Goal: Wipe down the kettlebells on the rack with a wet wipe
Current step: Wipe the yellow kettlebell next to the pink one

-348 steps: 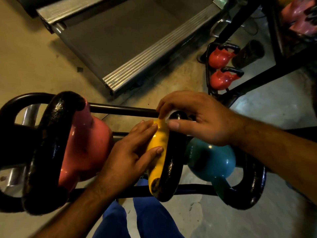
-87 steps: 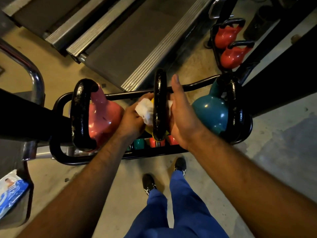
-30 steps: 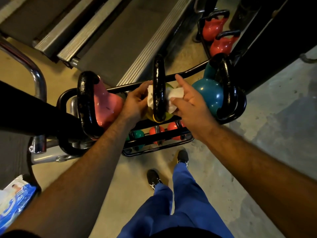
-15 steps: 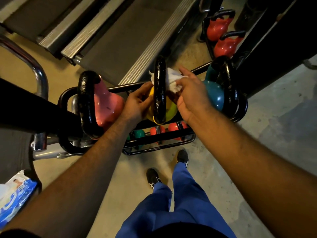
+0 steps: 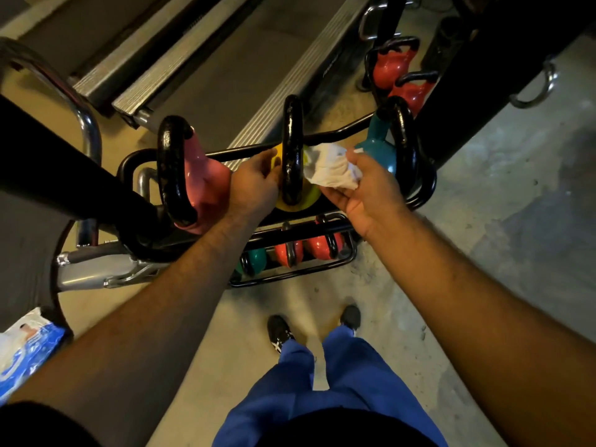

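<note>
We look straight down at a bare concrete floor [image 5: 503,201], pale and mottled, with the long ribbed metal edges of a treadmill deck [image 5: 283,82] running away from us above the rack [image 5: 325,137]. The rack is black tube; its top tier carries three kettlebells with black handles: a pink one [image 5: 206,182] on our left, a yellow one [image 5: 298,201] in the middle and a teal one [image 5: 379,150] on our right. A lower tier [image 5: 296,275] holds smaller red and green kettlebells, and two more red ones [image 5: 392,67] sit on another stand farther back. A blue and white pack of wipes [image 5: 25,350] lies at the lower left edge. Our blue trousers and black shoes show below.

Our left hand [image 5: 254,185] rests against the left side of the yellow kettlebell, fingers curled round its body beside the upright handle [image 5: 292,150]. Our right hand [image 5: 364,188] pinches the crumpled white wet wipe [image 5: 329,169] between thumb and bent fingers, palm turned up; the wipe's free end touches the right side of that handle.
</note>
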